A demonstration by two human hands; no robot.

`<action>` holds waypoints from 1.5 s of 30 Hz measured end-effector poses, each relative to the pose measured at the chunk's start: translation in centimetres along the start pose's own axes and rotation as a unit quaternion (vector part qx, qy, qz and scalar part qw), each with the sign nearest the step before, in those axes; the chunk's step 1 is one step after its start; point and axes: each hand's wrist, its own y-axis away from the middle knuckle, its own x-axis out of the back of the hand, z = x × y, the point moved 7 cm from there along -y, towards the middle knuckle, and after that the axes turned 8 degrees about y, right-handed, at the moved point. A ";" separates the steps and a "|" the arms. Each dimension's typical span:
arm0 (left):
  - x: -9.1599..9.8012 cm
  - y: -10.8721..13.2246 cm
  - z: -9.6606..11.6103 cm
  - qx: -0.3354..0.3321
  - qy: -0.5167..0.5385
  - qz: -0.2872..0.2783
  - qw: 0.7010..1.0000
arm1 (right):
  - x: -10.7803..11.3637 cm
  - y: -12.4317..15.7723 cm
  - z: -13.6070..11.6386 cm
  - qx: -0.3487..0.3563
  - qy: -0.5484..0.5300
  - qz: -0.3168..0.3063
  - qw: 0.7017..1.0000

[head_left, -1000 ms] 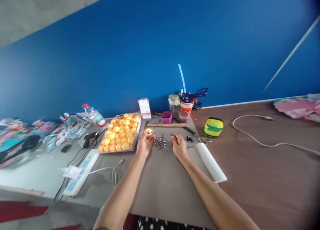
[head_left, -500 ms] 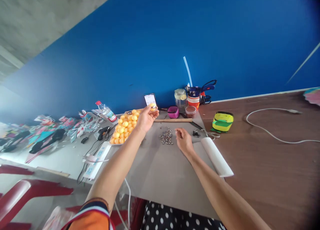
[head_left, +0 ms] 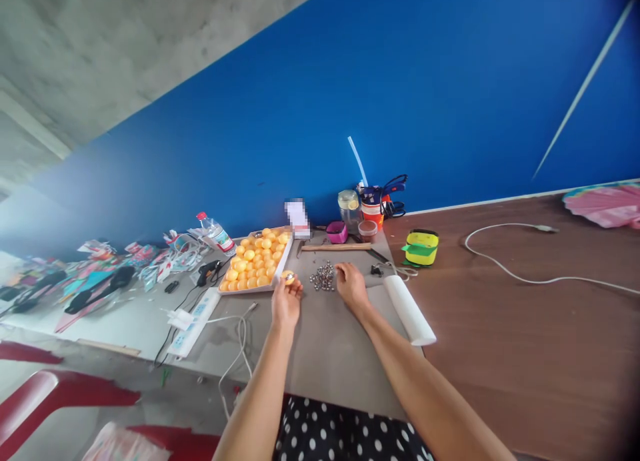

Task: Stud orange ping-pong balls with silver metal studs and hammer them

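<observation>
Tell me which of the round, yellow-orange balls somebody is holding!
The round, yellow-orange ball held up in the person's left hand. It's the only one outside the shallow, pale tray; the other balls sit together inside it.

Shiny, metallic-looking beads (head_left: 324,275) lie mid-frame, beside smooth, plastic-looking orange balls (head_left: 259,263); glossy plastic chair (head_left: 75,391) lower left, matt concrete-looking surface (head_left: 175,41) upper left.

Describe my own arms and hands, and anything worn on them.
Your left hand and right hand are ungloved. The left forearm and right forearm are bare as far as the picture shows: no sleeve, watch or bracelet is visible. Rings are too small to tell. Between the arms shows black fabric with white polka dots.
</observation>
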 end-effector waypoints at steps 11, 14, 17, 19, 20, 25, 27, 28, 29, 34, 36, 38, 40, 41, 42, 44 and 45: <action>1.0 0.5 0.2 -0.110 -0.053 0.023 0.992 | -0.2 -0.5 0.8 -0.056 -0.024 0.010 0.998; 1.3 0.3 0.4 -0.113 -0.057 0.030 0.991 | -0.3 -0.4 0.8 -0.066 -0.030 0.011 0.997; 1.5 0.1 0.4 -0.108 -0.058 0.035 0.992 | -0.2 -0.3 0.9 -0.071 -0.033 0.011 0.997; 1.6 0.0 0.4 -0.103 -0.055 0.036 0.993 | -0.2 -0.2 0.8 -0.068 -0.033 0.008 0.997; 1.6 -0.1 0.4 -0.101 -0.052 0.035 0.993 | -0.3 -0.1 0.8 -0.066 -0.032 0.006 0.997; 2.0 -0.3 0.2 -0.088 -0.034 0.031 0.995 | -0.5 0.3 0.4 -0.052 -0.018 -0.005 0.998; 2.2 -0.4 0.2 -0.082 -0.026 0.030 0.996 | -0.5 0.4 0.3 -0.050 -0.010 -0.006 0.999; 2.3 -0.4 0.1 -0.078 -0.023 0.029 0.996 | -0.5 0.5 0.2 -0.051 -0.005 -0.006 0.999; 2.3 -0.5 0.1 -0.075 -0.020 0.029 0.997 | -0.4 0.5 0.1 -0.050 -0.002 -0.005 0.999; 2.5 -0.6 -0.1 -0.070 -0.005 0.034 0.997 | 0.3 0.8 -0.7 -0.028 0.040 -0.024 0.999; 2.6 -0.5 -0.3 -0.066 0.004 0.036 0.997 | 0.8 0.9 -0.9 -0.024 0.087 -0.035 0.995; 2.6 -0.3 -0.5 -0.062 0.013 0.038 0.997 | 1.2 1.0 -1.0 -0.020 0.143 -0.044 0.989; 2.6 -0.1 -0.6 -0.061 0.019 0.033 0.997 | 1.3 1.2 -1.1 -0.012 0.180 -0.062 0.982; 2.5 0.0 -0.7 -0.060 0.017 0.027 0.998 | 1.2 1.2 -1.2 -0.004 0.192 -0.072 0.979; 2.4 0.1 -0.7 -0.059 0.015 0.026 0.998 | 1.2 1.3 -1.3 0.005 0.199 -0.082 0.977; 2.2 0.3 -0.9 -0.057 0.007 0.025 0.998 | 0.9 1.3 -1.4 0.019 0.206 -0.101 0.973; 2.0 0.4 -0.9 -0.055 0.002 0.026 0.998 | 0.8 1.4 -1.3 0.021 0.207 -0.111 0.972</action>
